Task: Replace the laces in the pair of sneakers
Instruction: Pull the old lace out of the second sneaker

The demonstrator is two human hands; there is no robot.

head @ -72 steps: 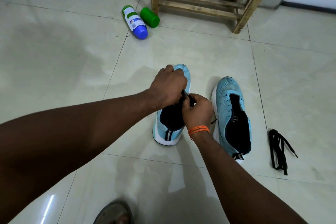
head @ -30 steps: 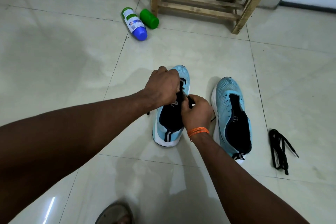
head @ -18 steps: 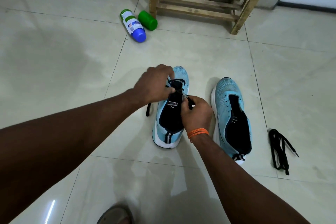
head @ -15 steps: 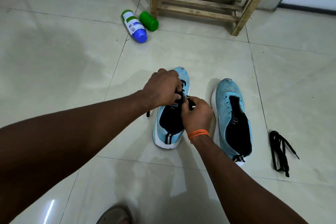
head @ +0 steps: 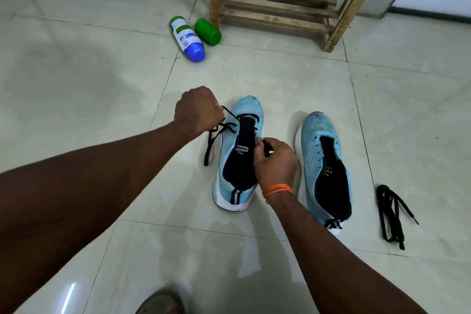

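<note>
Floor tile (head: pixel 84 89) lies open left of the left sneaker (head: pixel 239 155), crossed by the black lace (head: pixel 207 148) (its loose end trails beside the sole). The right hand (head: pixel 275 160) fills the gap to the right sneaker (head: pixel 323 160). A spare lace (head: pixel 391 214) lies rightward; two bottles (head: pixel 187 38) and a wooden stand (head: pixel 275 2) bound the far side.

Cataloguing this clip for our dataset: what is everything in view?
laced sneaker: 1, light blue, floor centre
bare sneaker: 1, light blue, right of it
threaded lace: 1, black, in laced sneaker's front eyelets
loose lace: 1, black, floor, far right
wooden stand: 1, bare wood, top
bottle: 1, white-green, blue cap, lying by wooden stand
green container: 1, green, lying beside bottle
sandal: 1, grey, bottom edge
wrist band: 1, orange, right wrist
left hand: 1, grips threaded lace
right hand: 1, pinches its other end
</note>
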